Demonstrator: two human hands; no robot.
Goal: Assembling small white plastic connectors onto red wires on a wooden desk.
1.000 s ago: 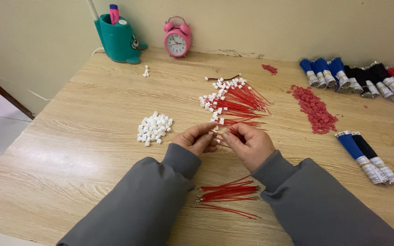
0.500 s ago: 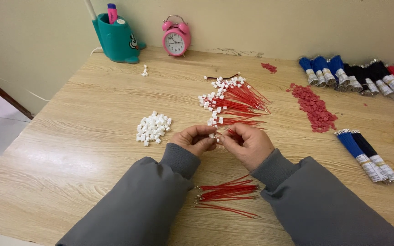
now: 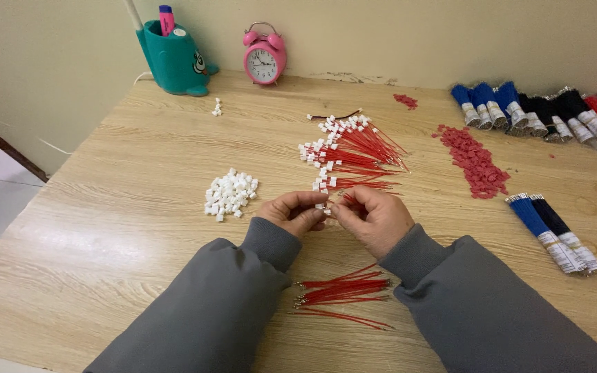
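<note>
1. Your left hand and right hand meet fingertip to fingertip at mid-table, just above your grey sleeves.
2. Left hand: fingers curled shut, pinching a small white connector at the tips. The piece sits right at the pinch, between the two hands, mostly covered by the fingers.
3. Right hand: thumb and forefinger closed on a thin red wire. Its near end is at the connector; the rest runs up and right out of the grip. Whether the wire is seated in the connector, can't tell, too small.
4. Finished pile of red wires with white connectors lies just beyond your hands, fanned out, connectors toward the left. Its nearest pieces are close to your fingertips.
5. Loose white connectors in a heap to the left of your left hand, near but not touching.
6. Bare red wires lie in a bundle below your hands, between the two forearms.
7. Right side of the wooden table: a strip of small red pieces, a blue and black wire bundle nearer you, more coloured bundles along the far edge.
8. At the wall: teal pen holder and pink alarm clock, well apart from the work.
</note>
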